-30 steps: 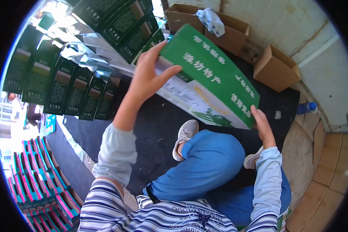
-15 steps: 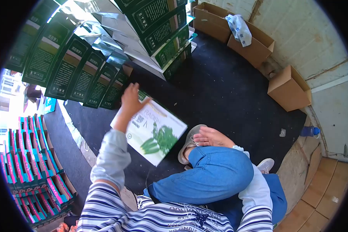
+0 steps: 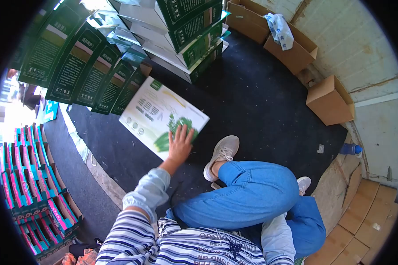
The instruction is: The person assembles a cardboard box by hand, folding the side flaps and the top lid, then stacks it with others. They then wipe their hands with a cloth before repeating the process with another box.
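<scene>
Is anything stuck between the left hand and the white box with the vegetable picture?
No, nothing visible is in the way. The left hand appears to rest right on the white box, fingers spread over the vegetable picture.

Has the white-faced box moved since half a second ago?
Yes: the white-faced box has shifted away from the wearer, closer to the stack of green boxes.

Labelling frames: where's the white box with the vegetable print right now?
Head view, left of centre: the white box is over the black mat, beside the row of green cartons, with the left hand on its vegetable print.
</scene>
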### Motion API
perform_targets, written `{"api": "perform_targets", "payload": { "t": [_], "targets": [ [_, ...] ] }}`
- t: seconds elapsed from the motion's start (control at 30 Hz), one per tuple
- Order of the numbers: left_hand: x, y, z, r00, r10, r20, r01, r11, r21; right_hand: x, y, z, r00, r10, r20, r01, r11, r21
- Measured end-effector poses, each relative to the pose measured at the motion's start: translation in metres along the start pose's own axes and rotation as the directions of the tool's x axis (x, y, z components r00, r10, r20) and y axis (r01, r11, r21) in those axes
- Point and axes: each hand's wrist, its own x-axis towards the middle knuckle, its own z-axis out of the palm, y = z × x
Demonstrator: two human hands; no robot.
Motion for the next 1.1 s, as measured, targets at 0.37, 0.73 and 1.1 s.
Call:
{"api": "perform_targets", "payload": {
  "t": [0.37, 0.73, 1.1],
  "targets": [
    [0.053, -0.038, 0.009, 0.978, -0.209, 0.019, 0.203, 0.963, 0.177, -0.051, 0.041, -0.042, 0.975, -0.155, -0.16, 0.168, 0.983, 0.07],
    [0.097, -0.07, 0.002, 0.926, -0.125, 0.356, 0.045, 0.973, 0.226, -0.114, 0.043, -0.042, 0.945, -0.308, -0.109, 0.314, 0.948, 0.05],
    [0.082, -0.009, 0.034, 0.76, 0.474, 0.445, 0.1, 0.592, -0.8, -0.321, 0.059, -0.143, 0.338, -0.719, -0.607, 0.941, 0.269, 0.207]
  ]
}}
